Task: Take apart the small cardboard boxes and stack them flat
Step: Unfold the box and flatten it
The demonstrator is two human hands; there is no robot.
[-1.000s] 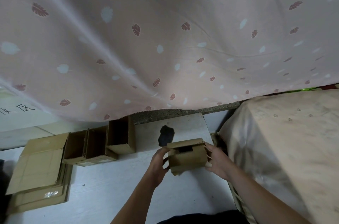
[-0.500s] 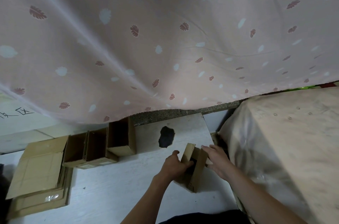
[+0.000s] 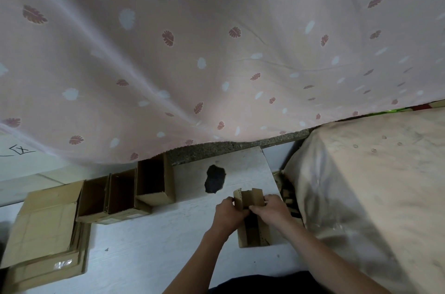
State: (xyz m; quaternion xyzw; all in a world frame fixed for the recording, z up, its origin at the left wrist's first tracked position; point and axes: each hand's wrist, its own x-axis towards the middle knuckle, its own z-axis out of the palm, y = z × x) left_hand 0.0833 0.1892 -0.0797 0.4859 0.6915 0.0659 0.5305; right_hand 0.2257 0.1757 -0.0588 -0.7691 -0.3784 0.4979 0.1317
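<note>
- Small cardboard box (image 3: pixel 250 219) near the bench's (image 3: pixel 154 245) right edge, pinched at its flaps by left hand (image 3: pixel 230 215) and right hand (image 3: pixel 272 209).
- Likely risks: flap tearing from hard pulling; box sliding off that edge.

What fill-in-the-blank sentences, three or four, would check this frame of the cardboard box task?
1. Both hands, left hand and right hand, grip the small ____ box.
2. The number of open boxes standing in a row at the left is ____.
3. The flattened stack lies to the ____ of that row.
4. The dark hole in the white board lies ____ the hands.

Missing words: cardboard; three; left; beyond
</note>
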